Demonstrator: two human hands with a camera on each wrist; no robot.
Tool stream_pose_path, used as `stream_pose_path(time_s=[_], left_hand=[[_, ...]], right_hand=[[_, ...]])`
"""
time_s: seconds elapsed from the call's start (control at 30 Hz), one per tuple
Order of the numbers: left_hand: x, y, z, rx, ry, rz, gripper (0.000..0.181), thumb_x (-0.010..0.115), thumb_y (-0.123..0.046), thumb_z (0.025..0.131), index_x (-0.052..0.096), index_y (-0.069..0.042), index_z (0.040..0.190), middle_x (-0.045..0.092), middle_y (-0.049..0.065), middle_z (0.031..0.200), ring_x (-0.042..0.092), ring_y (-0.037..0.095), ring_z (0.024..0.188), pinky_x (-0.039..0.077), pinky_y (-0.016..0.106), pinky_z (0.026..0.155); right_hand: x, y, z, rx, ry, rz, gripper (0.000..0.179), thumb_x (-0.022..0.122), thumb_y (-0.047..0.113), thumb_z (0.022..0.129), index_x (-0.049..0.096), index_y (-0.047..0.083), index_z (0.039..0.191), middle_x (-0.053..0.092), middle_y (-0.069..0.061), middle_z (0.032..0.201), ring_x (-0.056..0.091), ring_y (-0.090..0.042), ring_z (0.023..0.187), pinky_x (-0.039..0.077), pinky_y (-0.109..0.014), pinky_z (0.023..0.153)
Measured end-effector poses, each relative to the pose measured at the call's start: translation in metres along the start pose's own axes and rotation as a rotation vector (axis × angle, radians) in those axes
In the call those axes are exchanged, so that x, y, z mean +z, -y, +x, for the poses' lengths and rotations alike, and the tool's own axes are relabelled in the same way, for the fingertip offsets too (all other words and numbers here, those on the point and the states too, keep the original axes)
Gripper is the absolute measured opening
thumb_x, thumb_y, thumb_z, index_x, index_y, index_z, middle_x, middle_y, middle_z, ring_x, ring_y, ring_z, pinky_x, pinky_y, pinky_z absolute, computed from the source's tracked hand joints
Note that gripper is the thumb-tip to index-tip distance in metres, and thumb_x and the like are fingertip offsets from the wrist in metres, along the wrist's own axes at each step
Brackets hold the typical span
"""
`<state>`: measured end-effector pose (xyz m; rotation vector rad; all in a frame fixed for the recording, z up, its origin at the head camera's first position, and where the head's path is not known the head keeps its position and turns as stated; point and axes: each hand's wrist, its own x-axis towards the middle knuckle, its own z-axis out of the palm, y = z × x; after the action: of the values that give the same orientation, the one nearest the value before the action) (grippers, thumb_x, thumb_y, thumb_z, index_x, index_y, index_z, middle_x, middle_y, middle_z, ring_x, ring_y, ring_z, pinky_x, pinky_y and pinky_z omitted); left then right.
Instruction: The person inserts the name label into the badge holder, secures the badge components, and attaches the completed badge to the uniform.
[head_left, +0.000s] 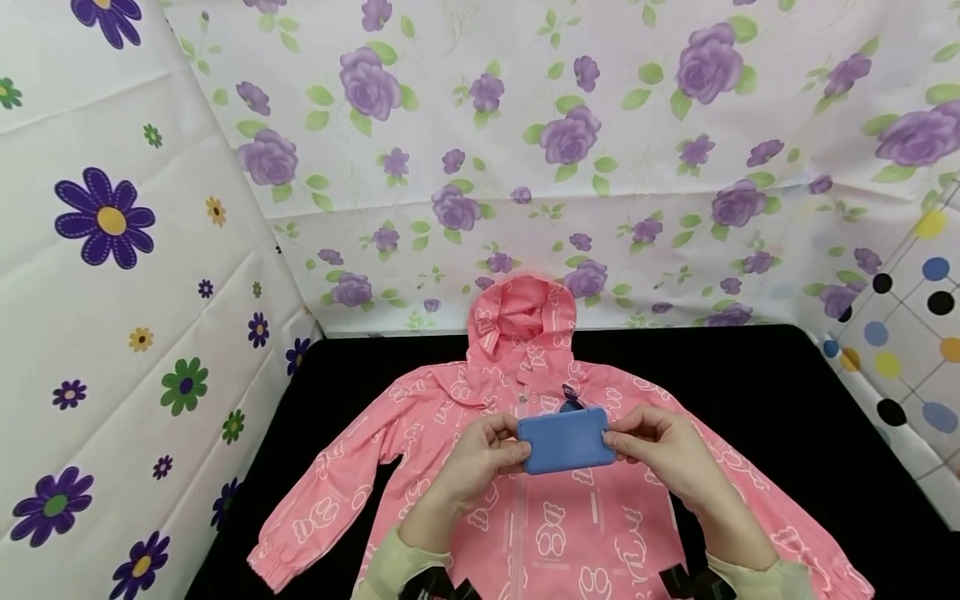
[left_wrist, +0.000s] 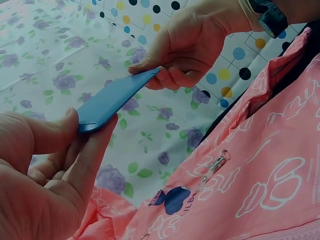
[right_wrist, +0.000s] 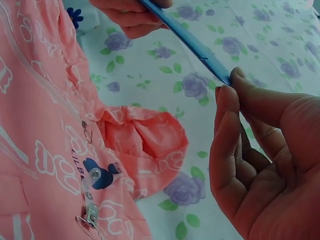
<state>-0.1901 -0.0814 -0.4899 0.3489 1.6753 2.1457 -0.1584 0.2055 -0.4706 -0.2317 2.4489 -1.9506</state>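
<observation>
A flat blue rectangular card holder (head_left: 567, 442) is held up above the pink hooded jacket (head_left: 551, 533). My left hand (head_left: 478, 462) pinches its left end between thumb and fingers, and my right hand (head_left: 667, 450) pinches the right end. Seen nearly edge-on in the left wrist view, the card holder (left_wrist: 117, 97) looks thin. On the jacket's chest sits a metal badge clip with a clear strap (right_wrist: 91, 210), apart from both hands. It lies beside a dark blue bear print (right_wrist: 102, 174).
The jacket lies spread front up on a black table surface (head_left: 360, 375), sleeves out to both sides and hood (head_left: 522, 312) toward the back. Floral sheets (head_left: 450, 167) rise behind and at the left, a dotted one (head_left: 900, 350) at the right.
</observation>
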Motion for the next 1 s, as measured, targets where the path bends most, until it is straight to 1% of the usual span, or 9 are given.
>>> stream_pose_path(time_s=[0.07, 0.2, 0.37, 0.47, 0.53, 0.67, 0.77, 0.87, 1.0], left_hand=[[0.001, 0.000, 0.001, -0.008, -0.008, 0.007, 0.011, 0.069, 0.009, 0.095, 0.062, 0.004, 0.102, 0.065, 0.005, 0.088, 0.072, 0.011, 0.078, 0.064, 0.027, 0.073], [0.002, -0.002, 0.000, -0.024, -0.026, 0.015, 0.013, 0.069, 0.010, 0.094, 0.061, 0.002, 0.100, 0.061, 0.005, 0.086, 0.071, 0.011, 0.077, 0.064, 0.026, 0.072], [0.001, -0.003, 0.000, -0.034, -0.027, 0.011, 0.013, 0.070, 0.009, 0.094, 0.060, 0.002, 0.100, 0.061, 0.006, 0.088, 0.070, 0.011, 0.078, 0.064, 0.026, 0.072], [0.000, -0.002, 0.000, -0.029, -0.014, 0.003, 0.013, 0.071, 0.005, 0.095, 0.062, 0.003, 0.104, 0.063, 0.007, 0.092, 0.071, 0.013, 0.082, 0.064, 0.028, 0.075], [0.000, -0.002, 0.001, -0.024, -0.011, 0.001, 0.017, 0.072, 0.002, 0.095, 0.063, 0.004, 0.108, 0.065, 0.007, 0.095, 0.071, 0.014, 0.085, 0.064, 0.029, 0.077], [0.000, -0.003, 0.001, -0.025, -0.012, 0.018, 0.027, 0.075, -0.002, 0.095, 0.065, 0.008, 0.117, 0.070, 0.008, 0.100, 0.073, 0.017, 0.089, 0.064, 0.031, 0.081], [0.001, -0.003, 0.001, -0.037, -0.002, 0.040, 0.032, 0.076, -0.003, 0.096, 0.065, 0.012, 0.122, 0.073, 0.009, 0.101, 0.075, 0.017, 0.090, 0.065, 0.033, 0.082], [0.000, -0.003, 0.001, -0.034, 0.007, 0.069, 0.033, 0.075, -0.004, 0.098, 0.065, 0.014, 0.124, 0.073, 0.009, 0.100, 0.076, 0.017, 0.088, 0.065, 0.033, 0.082], [-0.003, -0.003, 0.002, -0.034, 0.004, 0.075, 0.033, 0.074, -0.005, 0.099, 0.065, 0.014, 0.124, 0.073, 0.008, 0.101, 0.076, 0.016, 0.089, 0.064, 0.032, 0.083]], right_hand=[[0.001, 0.000, 0.000, -0.002, -0.001, 0.030, 0.013, 0.079, 0.006, 0.097, 0.072, -0.004, 0.103, 0.074, -0.008, 0.094, 0.070, -0.019, 0.077, 0.061, -0.029, 0.073], [0.002, 0.001, 0.001, 0.011, 0.014, 0.079, 0.016, 0.079, 0.003, 0.096, 0.070, -0.008, 0.103, 0.075, -0.009, 0.095, 0.073, -0.017, 0.078, 0.064, -0.030, 0.074], [0.002, 0.002, 0.002, 0.059, 0.055, 0.044, 0.020, 0.080, 0.009, 0.097, 0.069, -0.006, 0.105, 0.073, -0.014, 0.089, 0.073, -0.020, 0.079, 0.064, -0.031, 0.075], [0.002, 0.003, 0.002, 0.084, 0.076, 0.011, 0.024, 0.079, 0.015, 0.099, 0.067, -0.003, 0.109, 0.072, -0.014, 0.089, 0.073, -0.022, 0.081, 0.063, -0.032, 0.076], [0.003, 0.003, 0.003, 0.091, 0.077, 0.007, 0.026, 0.078, 0.016, 0.100, 0.066, -0.003, 0.111, 0.071, -0.015, 0.091, 0.072, -0.022, 0.082, 0.063, -0.032, 0.077], [0.007, 0.003, 0.003, 0.082, 0.077, 0.024, 0.026, 0.072, 0.013, 0.104, 0.066, -0.007, 0.120, 0.072, -0.015, 0.097, 0.073, -0.021, 0.083, 0.064, -0.031, 0.078], [0.011, 0.002, 0.003, 0.071, 0.077, 0.046, 0.027, 0.067, 0.010, 0.107, 0.065, -0.010, 0.125, 0.073, -0.016, 0.101, 0.074, -0.019, 0.084, 0.064, -0.031, 0.078], [0.014, 0.001, 0.003, 0.064, 0.071, 0.049, 0.026, 0.066, 0.008, 0.107, 0.066, -0.010, 0.125, 0.074, -0.018, 0.103, 0.074, -0.020, 0.085, 0.064, -0.031, 0.079], [0.015, 0.001, 0.001, 0.056, 0.073, 0.016, 0.026, 0.067, 0.010, 0.107, 0.068, -0.007, 0.126, 0.074, -0.016, 0.106, 0.074, -0.021, 0.087, 0.064, -0.034, 0.081]])
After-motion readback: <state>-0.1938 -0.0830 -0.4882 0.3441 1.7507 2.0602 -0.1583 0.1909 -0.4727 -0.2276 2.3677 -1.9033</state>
